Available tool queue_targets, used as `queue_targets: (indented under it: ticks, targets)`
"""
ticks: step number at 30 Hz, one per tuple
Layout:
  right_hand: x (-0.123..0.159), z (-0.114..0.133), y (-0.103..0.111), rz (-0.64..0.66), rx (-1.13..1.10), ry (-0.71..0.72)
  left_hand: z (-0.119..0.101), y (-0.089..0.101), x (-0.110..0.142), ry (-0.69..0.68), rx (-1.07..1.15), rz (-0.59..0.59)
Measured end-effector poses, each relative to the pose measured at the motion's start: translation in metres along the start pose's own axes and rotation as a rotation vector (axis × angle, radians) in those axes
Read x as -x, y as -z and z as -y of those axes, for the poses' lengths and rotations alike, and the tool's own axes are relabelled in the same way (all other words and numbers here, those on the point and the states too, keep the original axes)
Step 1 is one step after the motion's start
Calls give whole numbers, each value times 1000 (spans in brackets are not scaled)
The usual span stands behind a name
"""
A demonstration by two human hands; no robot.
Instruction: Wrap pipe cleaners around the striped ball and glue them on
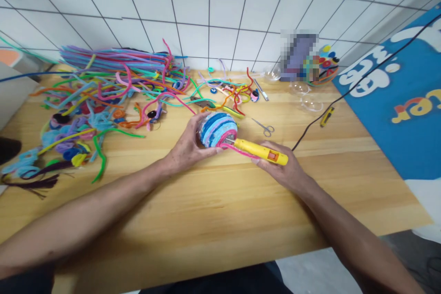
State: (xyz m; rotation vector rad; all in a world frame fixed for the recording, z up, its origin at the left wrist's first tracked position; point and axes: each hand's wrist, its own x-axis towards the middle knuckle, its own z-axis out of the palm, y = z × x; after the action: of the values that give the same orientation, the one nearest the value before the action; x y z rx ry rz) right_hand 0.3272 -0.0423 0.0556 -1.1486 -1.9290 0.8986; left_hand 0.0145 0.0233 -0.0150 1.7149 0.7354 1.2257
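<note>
My left hand (188, 143) is wrapped round the left side of a clear ball (218, 129) covered in bands of light blue, dark blue, lilac and pink pipe cleaner. In my right hand (284, 167) is a yellow hot glue gun (260, 150), its metal nozzle at the ball's lower right, where a grey patch shows through. A loose pink pipe cleaner (241, 150) runs from the ball to my right fingers, below the glue gun. My right fingers are closed and partly hidden by the glue gun's body.
Small scissors (265, 127) lie just beyond the ball. Piled pipe cleaners (117, 62) and finished-looking fuzzy pieces (69, 142) cover the table's left. Clear plastic half-shells (312, 102) and a yellow cutter (327, 117) lie at right. A black cord (319, 112) crosses there. A tiled wall (227, 4) stands behind.
</note>
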Motion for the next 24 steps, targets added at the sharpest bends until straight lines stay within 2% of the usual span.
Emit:
queue_targets:
  ticks: [9,13,24]
  targets:
    - [0,-2,-4,74,23,58,1,2,0,9,-22,1]
    - [0,-2,-4,41,39,72,3,2,0,2,-30,-5]
    - [4,-8,-1,-80,42,-8,7,2,1,-35,-38,7]
